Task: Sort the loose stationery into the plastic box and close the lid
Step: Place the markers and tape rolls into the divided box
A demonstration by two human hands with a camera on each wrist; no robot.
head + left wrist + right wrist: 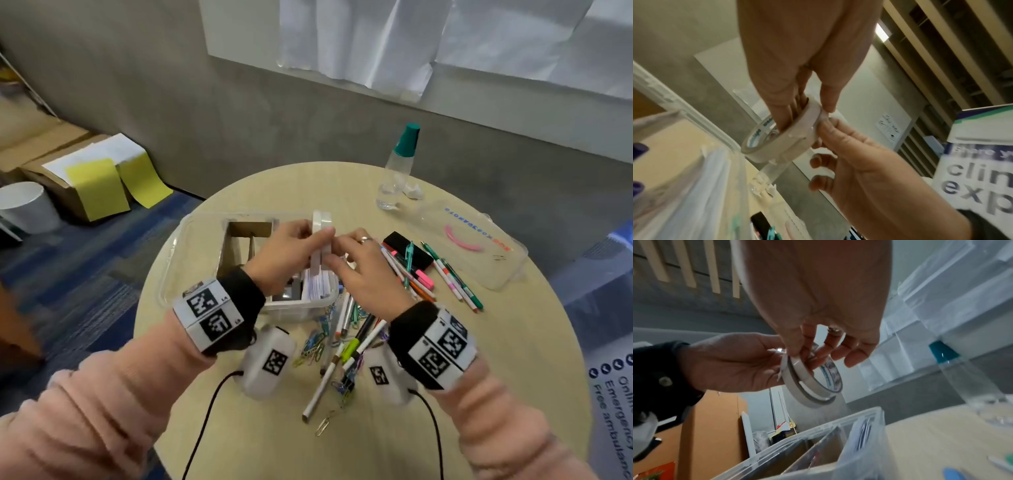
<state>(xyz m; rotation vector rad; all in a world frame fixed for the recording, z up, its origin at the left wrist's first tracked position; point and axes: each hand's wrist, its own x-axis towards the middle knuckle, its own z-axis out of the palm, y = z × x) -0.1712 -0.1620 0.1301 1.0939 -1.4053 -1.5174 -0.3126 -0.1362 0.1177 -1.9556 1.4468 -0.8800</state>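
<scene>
i am in the middle of the sorting step, and the thing in my hands now is a white roll of sticky tape with blue print inside its ring (322, 236). my left hand (287, 253) has its fingers poked through the hole of the roll and its thumb pressed on the outside, so it is gripping the roll. my right hand (359, 270) pinches the outer band of the roll with thumb and fingertip, maybe at the loose end of the tape, but i cannot tell that for sure. both hands are close together, touching the same roll. the roll is up in the air, just above the near right part of the clear plastic box with brown cardboard walls inside (178, 260), over a stack of white paper cards (318, 284) that stands in the box. the roll stands on its edge, like a wheel. its hole points left and right, and its round face goes from near me to far from me. i think the next move is to lower the roll into a free slot, and it may need to stay on edge to fit. lots of thin pens and markers (442, 270) and bright paper clips (313, 346) still lie on the round pale wooden table (445, 377). the clear flat lid with a pink handle (479, 246) lies well apart on the right, so closing comes much later.
</scene>
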